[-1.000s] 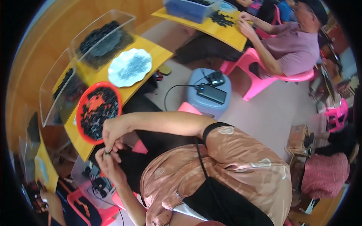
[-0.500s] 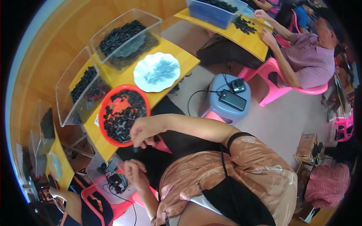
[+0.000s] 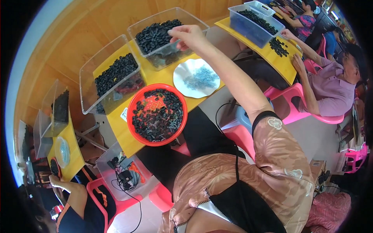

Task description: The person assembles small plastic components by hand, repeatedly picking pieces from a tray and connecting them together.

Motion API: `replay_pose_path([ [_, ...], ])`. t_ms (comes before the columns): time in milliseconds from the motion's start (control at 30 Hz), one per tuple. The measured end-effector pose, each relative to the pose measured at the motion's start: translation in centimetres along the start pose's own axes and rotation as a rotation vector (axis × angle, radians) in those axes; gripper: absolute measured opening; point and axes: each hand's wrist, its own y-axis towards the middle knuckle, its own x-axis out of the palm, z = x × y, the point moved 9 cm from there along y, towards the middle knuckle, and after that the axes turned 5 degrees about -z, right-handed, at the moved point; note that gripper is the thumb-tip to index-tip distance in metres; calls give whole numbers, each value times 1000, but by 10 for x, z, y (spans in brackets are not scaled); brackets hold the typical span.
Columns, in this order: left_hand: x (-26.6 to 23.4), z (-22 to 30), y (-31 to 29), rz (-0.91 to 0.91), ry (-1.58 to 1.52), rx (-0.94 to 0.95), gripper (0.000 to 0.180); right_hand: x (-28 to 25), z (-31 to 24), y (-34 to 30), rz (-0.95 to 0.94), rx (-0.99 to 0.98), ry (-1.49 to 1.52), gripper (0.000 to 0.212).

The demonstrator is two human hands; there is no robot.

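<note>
Desk (image 3: 120,134): yellow, ctr.-L of view, slanting to upper R.
2nd desk (image 3: 289,73): yellow, upper R, apart from 1st.
Co-worker (image 3: 330,83): seated beside 2nd desk; dark cap, pale purple shirt.
L bin (image 3: 123,90): clear, rect., on 1st desk, back L; part-filled w/ small blk pcs. (image 3: 116,72).
R bin (image 3: 167,58): same type, just beside L bin; heap of blk pcs. inside.
Tub (image 3: 248,33): bluish, see-through, on 2nd desk; more blk pcs. within.
Tray (image 3: 157,143): red, round, near edge of 1st desk, in front of bins; many blk pcs. spread inside, red base visible btwn.
Plate (image 3: 179,70): white, scalloped rim, R of tray, in front of R bin; pale bits (image 3: 202,77) across ctr., bluish, too small to tell shape.
R hand (image 3: 187,37): arm outstretched, above front R part of R bin; fingers curled, thumb + index tips close together; can't tell if anything pinched or if rim touched.
L hand: out of view, state can't be told.
</note>
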Motion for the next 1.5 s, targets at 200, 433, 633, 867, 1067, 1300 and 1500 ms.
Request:
replay_pose_path([
  [200, -12, -17, -27, -3, 51, -80, 18, 29, 34, -4, -149, 58, -53, 19],
  [433, -11, -25, -51, -39, 81, -149, 17, 101, 82, -30, -438, -73, -459, 17],
  [633, -15, -24, -53, -71, 116, -136, 16, 152, 109, -38, -544, -73, -737, 15],
  [867, -27, -27, -55, -108, 169, -111, 15, 180, 124, -31, -498, -166, -989, 12],
  [1067, -42, -35, -54, -148, 224, -92, 15, 184, 125, -35, -544, -182, -1104, 14],
  [1300, -57, -22, -29, -186, 408, -282, 8, 190, 121, -38, -576, -232, -1065, 17],
  [1500, -59, 14, 2, -102, 491, -44, 8, 185, 124, -33, -554, -213, -1084, 14],
])
